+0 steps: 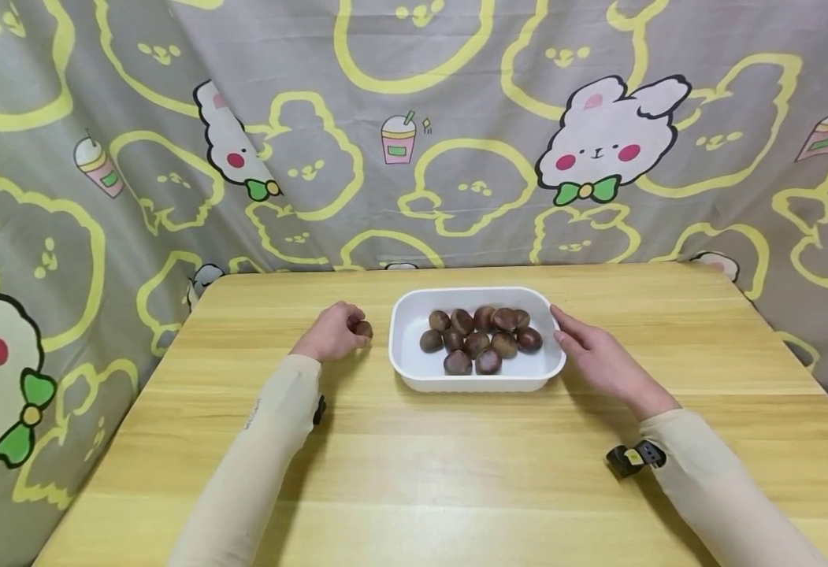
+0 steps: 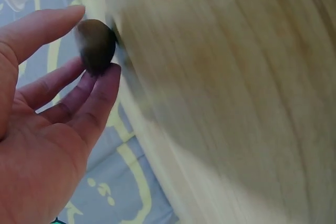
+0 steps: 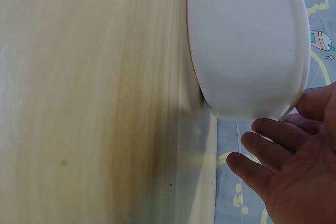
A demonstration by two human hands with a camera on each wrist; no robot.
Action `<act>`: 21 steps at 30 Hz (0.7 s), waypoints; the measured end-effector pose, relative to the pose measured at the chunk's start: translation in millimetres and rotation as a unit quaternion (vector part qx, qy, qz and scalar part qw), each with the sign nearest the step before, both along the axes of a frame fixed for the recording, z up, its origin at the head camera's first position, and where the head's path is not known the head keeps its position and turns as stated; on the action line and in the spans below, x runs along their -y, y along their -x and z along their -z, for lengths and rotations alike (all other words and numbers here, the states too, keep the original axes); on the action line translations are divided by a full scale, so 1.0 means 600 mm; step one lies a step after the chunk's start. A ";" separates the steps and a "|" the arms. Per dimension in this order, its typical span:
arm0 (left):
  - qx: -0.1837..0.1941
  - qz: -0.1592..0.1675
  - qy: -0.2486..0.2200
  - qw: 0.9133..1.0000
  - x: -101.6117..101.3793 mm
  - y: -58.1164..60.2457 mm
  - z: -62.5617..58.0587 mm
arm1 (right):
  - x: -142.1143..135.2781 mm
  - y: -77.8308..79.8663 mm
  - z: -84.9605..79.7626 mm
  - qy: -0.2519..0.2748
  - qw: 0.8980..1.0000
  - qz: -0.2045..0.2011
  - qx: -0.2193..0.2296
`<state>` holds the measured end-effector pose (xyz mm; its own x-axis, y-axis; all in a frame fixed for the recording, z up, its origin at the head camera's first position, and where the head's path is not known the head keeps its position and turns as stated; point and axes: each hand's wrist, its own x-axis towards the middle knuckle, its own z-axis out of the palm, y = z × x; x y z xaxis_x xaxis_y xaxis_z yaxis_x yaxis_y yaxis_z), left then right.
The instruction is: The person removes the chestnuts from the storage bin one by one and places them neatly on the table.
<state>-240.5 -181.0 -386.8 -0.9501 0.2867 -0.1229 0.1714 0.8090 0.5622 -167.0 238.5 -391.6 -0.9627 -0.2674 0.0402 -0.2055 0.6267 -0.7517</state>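
On the wooden table stands a white rectangular tray (image 1: 477,384) with several brown chestnuts (image 1: 477,343) inside. To its left, my left hand (image 1: 330,331) holds a single chestnut (image 1: 363,329) between thumb and fingertips. In the left wrist view this chestnut (image 2: 96,45) sits at the fingertips, close to the tabletop. At the tray's right end, my right hand (image 1: 601,358) holds the rim with thumb and index finger. The right wrist view shows the thumb at the rim of the tray (image 3: 249,45), and the other fingers spread below it.
The light wooden tabletop (image 1: 414,472) extends in front of the tray and to both sides. A grey cloth (image 1: 470,118) printed with cartoon animals hangs behind the table's far edge and along its sides. Black bands with small devices (image 1: 633,457) are on the wrists.
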 end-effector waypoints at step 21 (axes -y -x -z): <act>-0.103 0.025 -0.147 0.983 -0.078 -0.025 -0.050 | 0.002 0.001 -0.003 0.008 1.000 -0.002 -0.001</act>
<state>-225.7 -134.0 -356.9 -0.9302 0.3276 0.1657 0.3410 0.6039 0.7204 -167.3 237.2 -389.8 -0.9619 -0.2697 0.0455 -0.2082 0.6139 -0.7614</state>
